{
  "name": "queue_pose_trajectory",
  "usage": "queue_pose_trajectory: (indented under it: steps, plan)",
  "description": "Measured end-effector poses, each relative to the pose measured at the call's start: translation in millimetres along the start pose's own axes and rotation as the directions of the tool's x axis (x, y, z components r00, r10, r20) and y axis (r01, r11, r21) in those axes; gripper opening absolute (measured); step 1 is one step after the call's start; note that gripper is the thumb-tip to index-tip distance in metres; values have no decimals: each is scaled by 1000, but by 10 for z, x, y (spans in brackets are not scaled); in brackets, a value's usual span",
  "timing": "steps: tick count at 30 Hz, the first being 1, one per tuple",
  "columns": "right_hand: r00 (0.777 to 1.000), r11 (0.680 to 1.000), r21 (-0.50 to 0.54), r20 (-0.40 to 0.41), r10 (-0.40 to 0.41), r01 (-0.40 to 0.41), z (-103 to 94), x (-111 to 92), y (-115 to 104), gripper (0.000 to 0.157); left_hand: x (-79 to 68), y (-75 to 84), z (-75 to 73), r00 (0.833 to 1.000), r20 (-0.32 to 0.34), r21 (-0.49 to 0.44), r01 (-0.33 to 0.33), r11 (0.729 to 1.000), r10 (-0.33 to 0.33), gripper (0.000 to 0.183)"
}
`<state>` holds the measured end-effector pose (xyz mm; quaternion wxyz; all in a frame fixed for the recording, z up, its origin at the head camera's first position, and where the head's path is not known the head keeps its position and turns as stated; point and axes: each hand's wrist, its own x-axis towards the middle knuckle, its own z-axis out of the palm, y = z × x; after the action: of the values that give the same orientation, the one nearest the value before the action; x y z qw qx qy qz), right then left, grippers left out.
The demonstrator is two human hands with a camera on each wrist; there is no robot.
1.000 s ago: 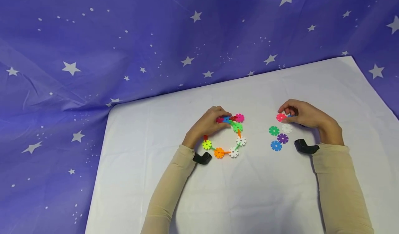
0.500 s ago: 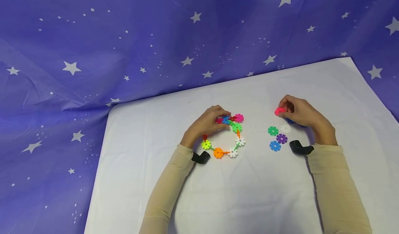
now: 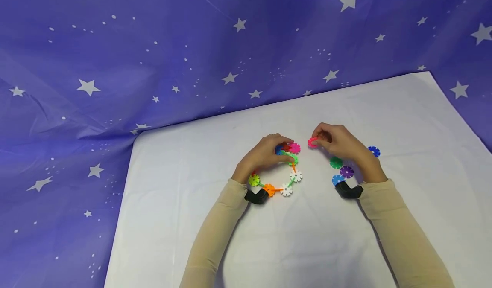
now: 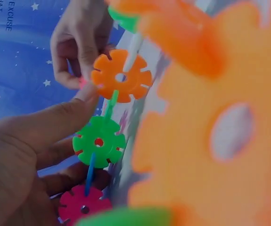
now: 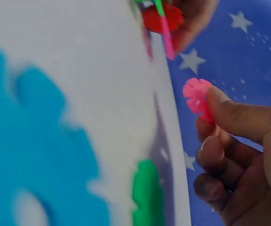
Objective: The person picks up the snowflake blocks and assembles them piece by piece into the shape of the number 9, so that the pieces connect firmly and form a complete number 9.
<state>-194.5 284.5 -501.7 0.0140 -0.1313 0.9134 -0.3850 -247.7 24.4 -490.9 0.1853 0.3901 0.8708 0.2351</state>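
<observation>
A ring-like chain of notched plastic interlocking discs [image 3: 270,190] lies on the white-covered table. My left hand [image 3: 265,153] grips its far side, with thumb and fingers around the linked discs. In the left wrist view, the thumb is at an orange disc [image 4: 121,76], and the fingers are behind a green disc [image 4: 99,142]. My right hand [image 3: 342,144] pinches a loose pink disc [image 3: 312,142] between thumb and fingertips, just right of the chain's bright pink disc [image 3: 294,148]. The right wrist view shows this pink disc [image 5: 199,96] apart from the chain.
Loose discs lie by the right forearm: green [image 3: 336,162], purple [image 3: 347,171], light blue [image 3: 338,179] and dark blue [image 3: 374,151]. The right hand or wrist hides the white one. A blue star-patterned cloth [image 3: 192,57] hangs behind the table [image 3: 184,160].
My right hand has picked up the pink disc from the loose group and carried it left toward the chain. The left hand has shifted slightly right along the chain.
</observation>
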Motion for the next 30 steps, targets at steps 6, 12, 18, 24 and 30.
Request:
queue_pose_trajectory:
  steps: [6,12,18,24,30]
  plan:
    - [996,999,-36,88,-2,5,129,51,-64,14,-34,-39,-38,998,24,-10,-50,999,50,58]
    - [995,998,-50,94,-26,31,179,71,-83,17,-27,-56,-82,996,33,-21,-83,996,83,52]
    - [994,998,-51,101,-36,41,210,66,-98,16,-11,-76,-60,995,21,-32,-93,995,94,47]
    - [993,997,-54,106,-43,49,216,67,-82,13,-12,-119,-42,996,6,-38,-89,995,89,48]
    - [993,997,-58,106,-50,56,241,91,-97,9,-20,-142,-41,996,-3,-56,-93,994,93,46]
